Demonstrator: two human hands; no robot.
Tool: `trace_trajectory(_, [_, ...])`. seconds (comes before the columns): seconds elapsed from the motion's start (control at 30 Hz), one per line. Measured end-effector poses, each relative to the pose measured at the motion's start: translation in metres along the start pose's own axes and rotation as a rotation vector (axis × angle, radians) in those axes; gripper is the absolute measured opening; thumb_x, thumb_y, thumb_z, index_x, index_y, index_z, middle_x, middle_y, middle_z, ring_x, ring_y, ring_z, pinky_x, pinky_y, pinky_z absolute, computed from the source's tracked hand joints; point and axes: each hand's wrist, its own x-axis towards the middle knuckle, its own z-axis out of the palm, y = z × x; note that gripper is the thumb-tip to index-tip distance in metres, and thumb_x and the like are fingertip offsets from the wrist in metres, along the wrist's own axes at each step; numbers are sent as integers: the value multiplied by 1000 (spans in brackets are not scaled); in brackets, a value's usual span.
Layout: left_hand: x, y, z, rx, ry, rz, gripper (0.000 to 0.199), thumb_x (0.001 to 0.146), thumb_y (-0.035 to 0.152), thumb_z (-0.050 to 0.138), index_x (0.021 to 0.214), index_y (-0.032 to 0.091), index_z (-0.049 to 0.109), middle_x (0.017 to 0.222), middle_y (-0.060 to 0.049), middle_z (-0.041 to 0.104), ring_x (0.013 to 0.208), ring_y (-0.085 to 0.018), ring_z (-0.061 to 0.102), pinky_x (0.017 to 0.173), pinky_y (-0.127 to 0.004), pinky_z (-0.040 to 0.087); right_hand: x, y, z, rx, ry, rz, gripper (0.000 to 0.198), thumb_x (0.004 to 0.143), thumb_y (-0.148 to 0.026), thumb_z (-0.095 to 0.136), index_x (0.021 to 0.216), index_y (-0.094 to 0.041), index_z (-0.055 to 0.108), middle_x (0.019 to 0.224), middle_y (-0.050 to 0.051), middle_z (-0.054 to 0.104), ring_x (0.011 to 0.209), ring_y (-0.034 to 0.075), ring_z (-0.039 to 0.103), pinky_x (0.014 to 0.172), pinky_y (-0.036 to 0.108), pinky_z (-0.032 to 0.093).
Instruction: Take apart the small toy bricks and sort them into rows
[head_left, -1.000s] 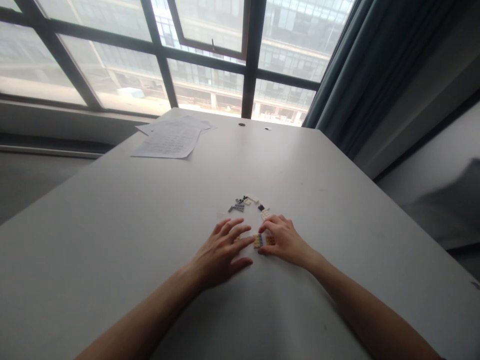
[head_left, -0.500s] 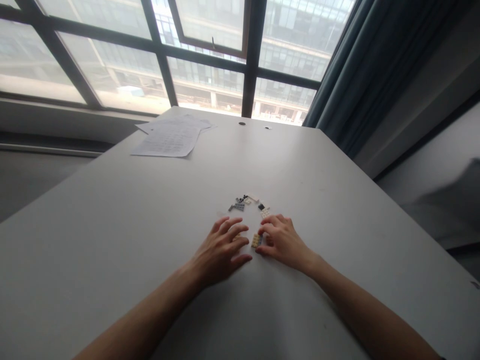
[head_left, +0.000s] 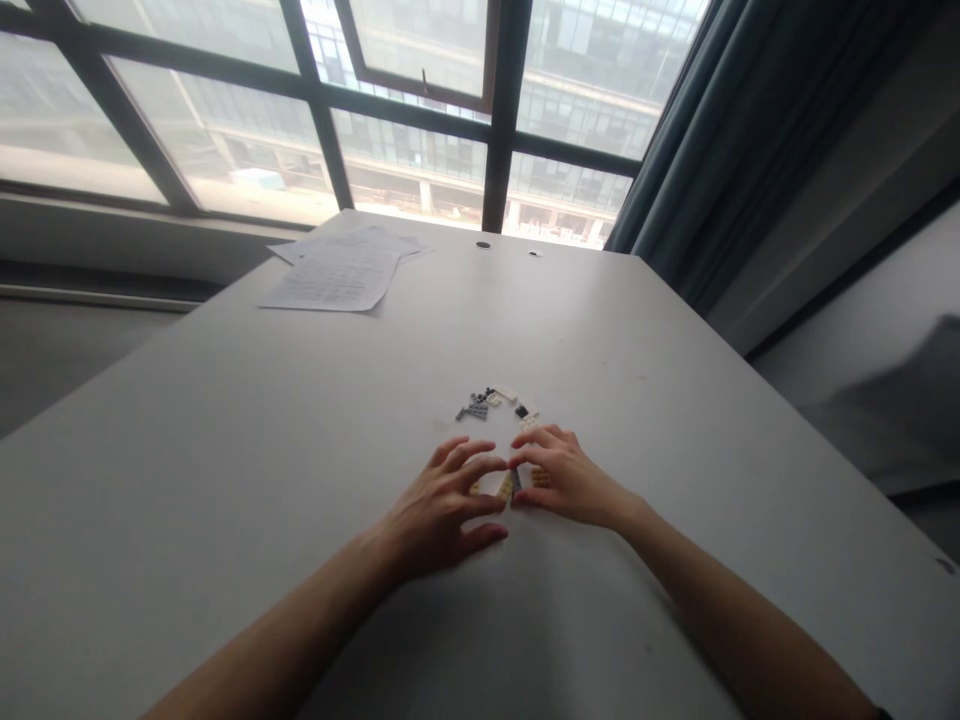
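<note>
A grey toy building plate (head_left: 516,481) joined to a tan studded plate (head_left: 505,488) is tilted up on its edge between my hands. The thumb and index finger of my right hand (head_left: 566,478) pinch it from the right. On the other side, my left hand (head_left: 448,503) has its fingers spread, with fingertips close to or touching the tan side; I cannot tell which. Another tan plate (head_left: 540,478) lies under my right hand, partly hidden. A bit of a tan piece (head_left: 475,488) shows behind my left fingers.
Beyond my hands lie grey plates (head_left: 478,411), small black pieces (head_left: 522,411), a long cream piece (head_left: 505,393) and a cream studded plate (head_left: 529,423). Printed papers (head_left: 330,275) rest at the white table's (head_left: 300,400) far left, before the window. A dark curtain (head_left: 675,170) hangs at right.
The joined grey and tan plates have been turned from lying studs-up to standing tilted in my right fingers. My left fingertips have moved slightly right, closer to them.
</note>
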Motion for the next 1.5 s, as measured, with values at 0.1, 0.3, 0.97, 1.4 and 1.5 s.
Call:
trace_trajectory(0.1, [-1, -2, 1, 16, -15, -5, 19, 83, 42, 63, 97, 32, 70, 127, -2, 58, 127, -27, 42, 108, -47, 25, -2, -1, 0, 1, -1, 10, 29, 74, -35, 76, 99, -26, 65, 122, 4, 57, 120, 24, 44, 102, 45, 30])
trace_trajectory(0.3, [-5, -6, 4, 70, 19, -50, 20, 83, 42, 62, 95, 28, 70, 127, -4, 58, 128, -28, 42, 110, -50, 24, -3, -2, -3, -3, 2, 16, 28, 74, -37, 75, 97, -26, 65, 121, 4, 58, 120, 24, 45, 102, 45, 31])
trace_trajectory(0.97, [-3, -4, 4, 88, -26, -115, 28, 85, 42, 59, 107, 26, 66, 130, -6, 56, 131, -31, 37, 110, -52, 23, -1, 2, -5, 26, -42, 77, 24, 79, -36, 71, 100, -26, 67, 124, 6, 57, 122, 25, 44, 103, 47, 30])
trace_trajectory(1.4, [-1, -4, 9, 177, 18, -215, 27, 88, 34, 54, 112, 24, 63, 130, -8, 56, 132, -31, 36, 110, -54, 24, -1, 0, 8, -75, 70, 99, 33, 71, -33, 78, 99, -24, 65, 122, 6, 58, 119, 25, 44, 99, 44, 33])
trace_trajectory(1.5, [-1, -4, 9, 176, 6, -211, 25, 88, 33, 54, 109, 24, 65, 131, -8, 56, 132, -31, 36, 110, -54, 24, 0, 0, 14, -80, 77, 88, 33, 71, -32, 78, 100, -23, 65, 123, 7, 57, 120, 26, 43, 99, 45, 32])
